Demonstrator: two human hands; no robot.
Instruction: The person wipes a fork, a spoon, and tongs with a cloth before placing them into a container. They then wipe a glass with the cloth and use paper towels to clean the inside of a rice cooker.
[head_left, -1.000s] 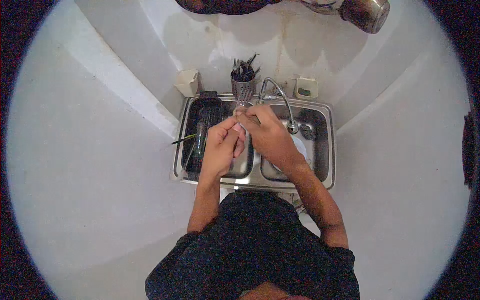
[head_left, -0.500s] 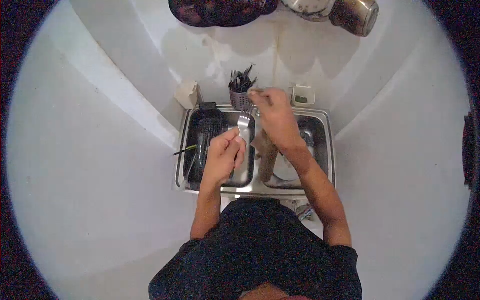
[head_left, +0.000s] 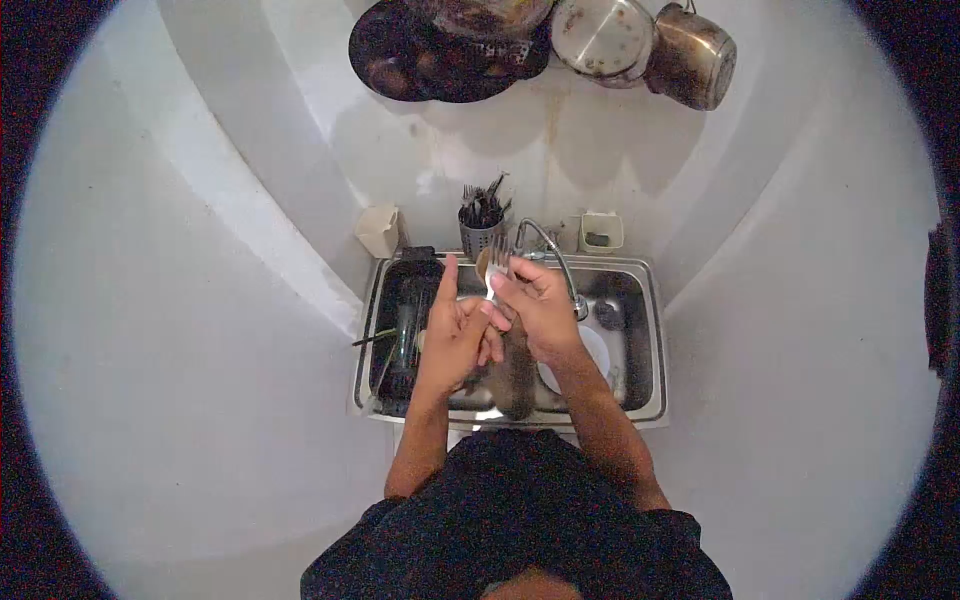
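A metal fork (head_left: 498, 258) stands tines-up between my two hands, above the sink. My right hand (head_left: 545, 312) grips it, with the thumb pressed on the neck just below the tines. My left hand (head_left: 458, 340) is at the lower end of the handle, its thumb and lower fingers closed there and its index finger stretched upward. Directly behind the fork shows a brownish rounded thing (head_left: 483, 265); I cannot tell what it is. Most of the fork's handle is hidden by my fingers.
A steel double sink (head_left: 655, 350) holds a white plate (head_left: 592, 362) in its right basin and a black rack (head_left: 405, 335) at left. Behind stand a cutlery holder (head_left: 480, 238), curved faucet (head_left: 560, 255) and small white container (head_left: 602, 232). Pots (head_left: 690, 60) hang above.
My right hand has come down from beside the cutlery holder onto the fork. My left index finger has straightened upward. The view has tilted up, showing more of the hanging pots.
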